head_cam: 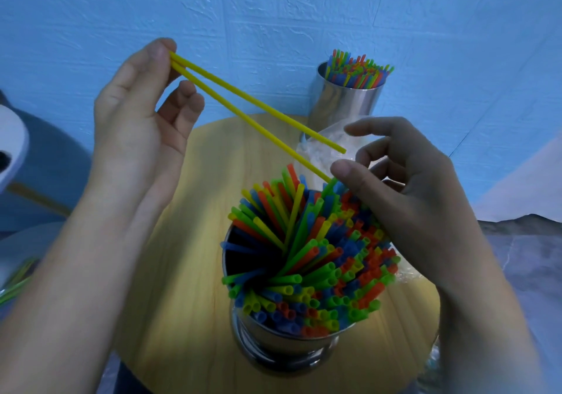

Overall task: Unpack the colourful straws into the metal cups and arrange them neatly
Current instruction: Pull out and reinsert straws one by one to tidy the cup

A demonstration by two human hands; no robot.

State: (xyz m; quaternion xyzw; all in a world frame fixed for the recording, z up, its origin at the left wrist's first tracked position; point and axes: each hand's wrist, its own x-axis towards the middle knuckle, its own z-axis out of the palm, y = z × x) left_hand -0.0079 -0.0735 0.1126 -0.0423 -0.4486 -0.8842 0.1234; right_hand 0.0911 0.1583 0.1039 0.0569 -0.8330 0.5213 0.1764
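Observation:
My left hand [143,126] is raised at the upper left and pinches the ends of two yellow straws [255,114], which slant down to the right. My right hand [407,187] hovers with loosely spread fingers over the near metal cup [273,345], its thumb close to the lower straw's free end. That cup is packed with colourful straws [316,260] fanning out in all directions. A second metal cup [343,102] with upright straws stands at the back by the wall.
Both cups stand on a round wooden table [188,302]. Crumpled clear plastic wrapping [322,147] lies between the cups. A few green straws [15,281] lie at the far left edge. The blue wall is close behind.

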